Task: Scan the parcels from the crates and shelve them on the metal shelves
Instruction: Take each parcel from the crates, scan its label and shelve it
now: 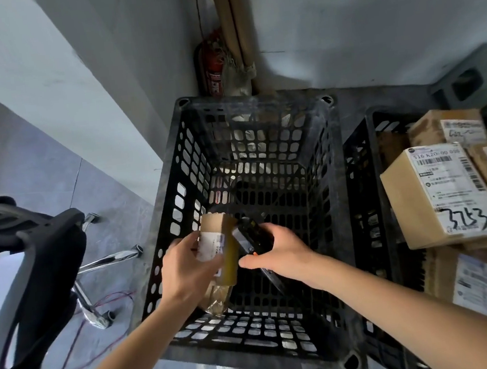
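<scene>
Both forearms reach out over the black crate, which looks empty, so this small parcel is likely its last. It sits above the crate's near-left corner, the left hand curled round its body with the white label turned right, presumably so the code faces the reader. The right hand grips the black scanner, its head just beside that label. Alongside to the right, a second crate holds stacked labelled boxes.
</scene>
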Demonstrator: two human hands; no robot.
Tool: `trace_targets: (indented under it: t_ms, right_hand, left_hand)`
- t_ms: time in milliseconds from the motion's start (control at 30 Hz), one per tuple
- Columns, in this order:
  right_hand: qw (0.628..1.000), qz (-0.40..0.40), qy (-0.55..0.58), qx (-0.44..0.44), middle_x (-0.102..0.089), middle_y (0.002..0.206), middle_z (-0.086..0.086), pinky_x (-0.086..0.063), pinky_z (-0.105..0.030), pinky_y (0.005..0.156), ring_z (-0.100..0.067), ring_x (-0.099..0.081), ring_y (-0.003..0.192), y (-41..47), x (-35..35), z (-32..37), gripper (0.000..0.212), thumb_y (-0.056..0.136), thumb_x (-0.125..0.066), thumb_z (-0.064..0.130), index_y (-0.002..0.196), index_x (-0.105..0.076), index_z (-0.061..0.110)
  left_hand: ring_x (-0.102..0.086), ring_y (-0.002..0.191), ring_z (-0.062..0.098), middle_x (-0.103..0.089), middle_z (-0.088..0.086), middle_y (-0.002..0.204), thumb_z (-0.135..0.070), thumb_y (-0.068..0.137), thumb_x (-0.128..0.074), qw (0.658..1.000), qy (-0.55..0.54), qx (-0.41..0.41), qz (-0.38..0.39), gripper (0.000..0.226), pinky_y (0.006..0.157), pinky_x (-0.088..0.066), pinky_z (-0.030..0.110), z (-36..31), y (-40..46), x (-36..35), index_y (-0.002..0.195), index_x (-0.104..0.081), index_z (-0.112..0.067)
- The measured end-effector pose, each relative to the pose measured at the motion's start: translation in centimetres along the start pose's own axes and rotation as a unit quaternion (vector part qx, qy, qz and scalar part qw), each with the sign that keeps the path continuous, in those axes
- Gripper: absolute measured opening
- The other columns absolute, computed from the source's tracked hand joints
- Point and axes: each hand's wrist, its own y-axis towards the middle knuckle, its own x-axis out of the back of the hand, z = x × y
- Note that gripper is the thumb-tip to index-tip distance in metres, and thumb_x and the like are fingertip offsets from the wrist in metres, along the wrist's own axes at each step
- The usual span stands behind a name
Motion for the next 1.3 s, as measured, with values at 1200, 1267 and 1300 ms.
trace_targets:
  t_ms: [1200, 1267, 1300]
  right_hand:
    - [0.997, -0.018, 0.072, 0.031, -0.074, 0.112, 0.016, -0.049, -0.020, 0.096, -0.002, -0.065, 0.109, -1.5, 3.0, 0.3, 0.049, 0.078, -0.087, 0.024, 0.122, -0.066, 0.033]
    - [0.997, -0.034, 0.056, 0.041, -0.071, 0.110, 0.017, -0.044, -0.010, 0.082, 0.005, -0.062, 0.104, -1.7, 3.0, 0.5, 0.051, 0.078, -0.088, 0.024, 0.122, -0.064, 0.033]
    - [0.997, -0.043, 0.047, 0.047, -0.069, 0.110, 0.018, -0.042, -0.007, 0.078, 0.007, -0.060, 0.102, -1.8, 2.9, 0.6, 0.053, 0.077, -0.089, 0.025, 0.123, -0.063, 0.033]
  left_hand:
    - [-0.071, 0.095, 0.010, -0.067, -0.003, 0.112, -0.027, 0.082, -0.080, 0.958, -0.262, 0.019, 0.114, 0.076, 0.070, -0.058, 0.020, -2.6, -1.9, 0.0, 0.147, -0.041, -0.032]
    - [-0.071, 0.095, 0.008, -0.070, -0.007, 0.107, -0.030, 0.080, -0.081, 0.965, -0.238, 0.017, 0.111, 0.073, 0.081, -0.060, 0.028, -2.7, -1.8, 0.0, 0.144, -0.048, -0.026]
    - [-0.072, 0.094, 0.009, -0.071, -0.007, 0.105, -0.030, 0.079, -0.081, 0.966, -0.236, 0.016, 0.109, 0.071, 0.086, -0.060, 0.033, -2.6, -1.8, 0.0, 0.142, -0.050, -0.025]
